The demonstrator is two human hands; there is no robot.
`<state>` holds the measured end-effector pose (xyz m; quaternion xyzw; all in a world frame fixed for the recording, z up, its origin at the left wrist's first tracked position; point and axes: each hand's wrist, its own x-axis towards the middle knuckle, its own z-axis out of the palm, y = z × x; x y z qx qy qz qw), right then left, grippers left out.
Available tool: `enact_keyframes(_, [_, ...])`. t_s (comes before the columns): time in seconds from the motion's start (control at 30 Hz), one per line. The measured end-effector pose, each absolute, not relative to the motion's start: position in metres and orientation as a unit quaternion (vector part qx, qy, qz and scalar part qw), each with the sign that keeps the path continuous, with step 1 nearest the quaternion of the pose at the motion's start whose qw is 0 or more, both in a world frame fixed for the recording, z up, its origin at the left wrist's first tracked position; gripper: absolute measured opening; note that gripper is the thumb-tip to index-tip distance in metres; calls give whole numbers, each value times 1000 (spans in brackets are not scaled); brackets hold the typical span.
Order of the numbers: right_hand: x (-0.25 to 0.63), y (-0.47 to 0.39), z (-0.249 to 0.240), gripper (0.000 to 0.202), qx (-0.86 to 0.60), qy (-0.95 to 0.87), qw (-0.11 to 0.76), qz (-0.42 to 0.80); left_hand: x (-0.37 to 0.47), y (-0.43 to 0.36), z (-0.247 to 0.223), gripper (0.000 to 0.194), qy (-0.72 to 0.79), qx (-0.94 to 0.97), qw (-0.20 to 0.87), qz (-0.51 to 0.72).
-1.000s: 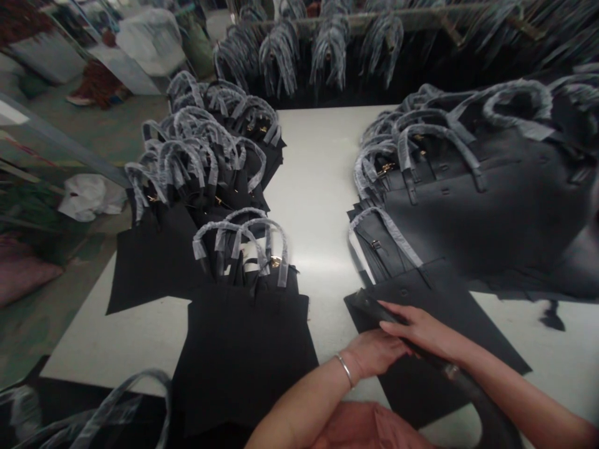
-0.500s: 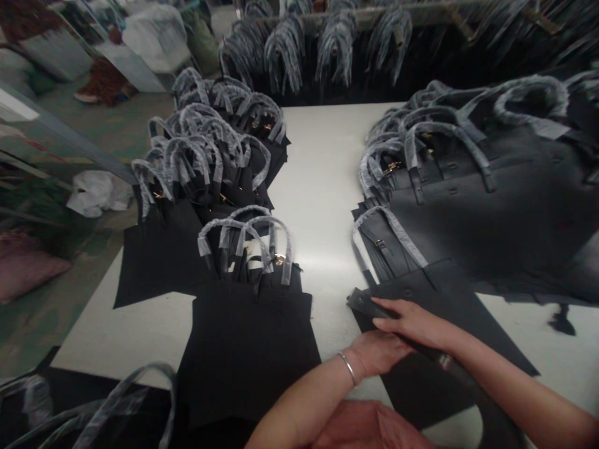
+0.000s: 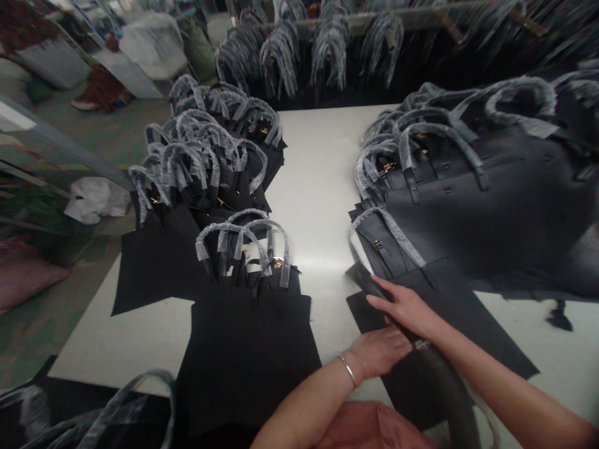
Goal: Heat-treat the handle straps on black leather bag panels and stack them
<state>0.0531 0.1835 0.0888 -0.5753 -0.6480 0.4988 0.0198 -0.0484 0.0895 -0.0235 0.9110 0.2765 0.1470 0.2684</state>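
My right hand [image 3: 408, 307] is closed round a black leather strap [image 3: 362, 277], thumb and fingers on its upper stretch, its flat end sticking out up and left. Just below, my left hand [image 3: 381, 350], with a silver bracelet at the wrist, is closed on the same strap near a small metal fitting [image 3: 420, 343]; its fingertips are partly hidden. From there the strap curves down toward the bottom edge. Under both hands lies a flat black bag panel [image 3: 463, 318]. Above it is a plastic-wrapped handle [image 3: 397, 234] on black pieces with a gold-coloured buckle.
On the white table [image 3: 322, 168], black bag panels [image 3: 253, 355] with wrapped handles lie in the middle and pile up at the left [image 3: 201, 156]. Larger black panels [image 3: 491, 212] are stacked at the right. Behind the table, bundles of wrapped handles [image 3: 281, 59] hang on a rack.
The strap's flat end has lifted up, and its metal fitting has shifted up and left. My right hand has moved slightly; my left hand stays nearly in place.
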Motion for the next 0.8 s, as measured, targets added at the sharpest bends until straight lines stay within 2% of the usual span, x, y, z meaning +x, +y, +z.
enact_keyframes(0.1, [74, 182, 96, 73, -611, -596, 56, 519, -49, 87, -28, 36, 275, 916, 249, 154])
enact_keyframes(0.2, [100, 172, 98, 77, -628, -554, 44, 545, -49, 82, -33, 36, 280, 917, 245, 143])
enact_keyframes(0.37, [127, 148, 98, 81, -673, -497, 63, 543, -53, 90, -31, 32, 291, 893, 290, 183])
enact_keyframes(0.47, [137, 137, 100, 81, -693, -474, 96, 534, -59, 126, -21, 31, 382, 842, 304, 231])
enact_keyframes(0.57, [143, 125, 100, 79, -707, -480, 100, 510, -64, 184, -9, 30, 501, 788, 246, 259])
enact_keyframes(0.73, [143, 98, 95, 78, -700, -512, 91, 491, -69, 273, 7, 40, 496, 848, 132, 136])
enact_keyframes(0.8, [140, 89, 93, 75, -687, -535, 104, 482, -71, 295, 12, 35, 449, 884, 106, 71])
